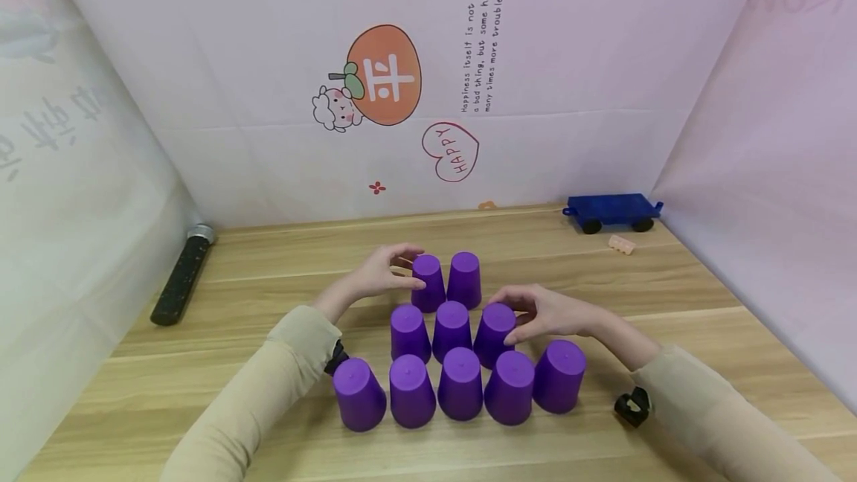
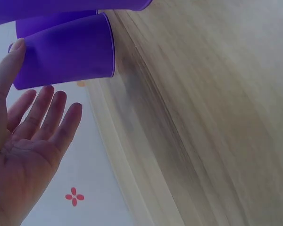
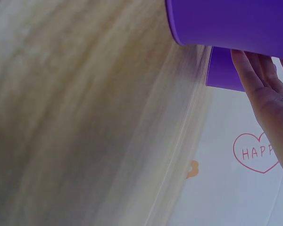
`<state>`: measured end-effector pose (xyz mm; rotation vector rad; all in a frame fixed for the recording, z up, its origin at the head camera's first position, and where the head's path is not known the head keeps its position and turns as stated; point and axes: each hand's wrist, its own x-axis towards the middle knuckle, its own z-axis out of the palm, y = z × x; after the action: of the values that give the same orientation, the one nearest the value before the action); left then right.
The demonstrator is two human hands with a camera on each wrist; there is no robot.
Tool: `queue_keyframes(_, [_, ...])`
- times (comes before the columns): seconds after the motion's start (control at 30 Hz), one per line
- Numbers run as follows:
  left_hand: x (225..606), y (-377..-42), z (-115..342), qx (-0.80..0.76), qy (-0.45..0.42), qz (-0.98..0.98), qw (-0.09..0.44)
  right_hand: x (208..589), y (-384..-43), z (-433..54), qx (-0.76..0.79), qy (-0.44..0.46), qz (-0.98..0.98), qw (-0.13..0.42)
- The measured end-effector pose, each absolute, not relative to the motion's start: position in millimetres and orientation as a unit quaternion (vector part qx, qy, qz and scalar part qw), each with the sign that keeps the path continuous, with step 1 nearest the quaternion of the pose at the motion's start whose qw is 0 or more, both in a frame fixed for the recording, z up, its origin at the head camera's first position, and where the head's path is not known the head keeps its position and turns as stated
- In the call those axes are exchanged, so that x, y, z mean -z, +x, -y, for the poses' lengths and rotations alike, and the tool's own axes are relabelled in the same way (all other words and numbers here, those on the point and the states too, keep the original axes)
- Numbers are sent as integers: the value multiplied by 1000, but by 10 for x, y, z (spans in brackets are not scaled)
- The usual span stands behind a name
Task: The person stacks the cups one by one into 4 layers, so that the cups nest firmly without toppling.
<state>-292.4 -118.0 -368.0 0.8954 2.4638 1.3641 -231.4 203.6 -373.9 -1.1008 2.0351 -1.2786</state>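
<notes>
Fingers [image 1: 407,283] touch smooth, tapered cups [image 1: 434,290] on grained wood [image 1: 281,262].

smooth low-gloss plastic cups [image 1: 428,288] at left grip [image 1: 377,272] and right grip [image 1: 552,312], wood-grain tabletop [image 1: 281,274] beneath both, matt cloth sleeves [image 1: 274,378] behind them, plastic wagon [image 1: 612,208] beyond right grip, scuffed rod [image 1: 179,285] with metallic end [image 1: 200,232] left of left grip

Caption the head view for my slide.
Left hand and right hand at ten upside-down purple cups in three rows on a wooden table.
</notes>
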Motion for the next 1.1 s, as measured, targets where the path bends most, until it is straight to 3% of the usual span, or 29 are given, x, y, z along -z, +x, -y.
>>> queue_keyframes(0.57, [3648, -2743, 1696, -473, 290, -827, 89, 3747, -2327, -2035, 477, -413, -736, 244])
queue_keyframes(1.1, [3806, -2407, 1821, -495, 294, -807, 132, 3775, -2318, -2031, 484, -415, -734, 234])
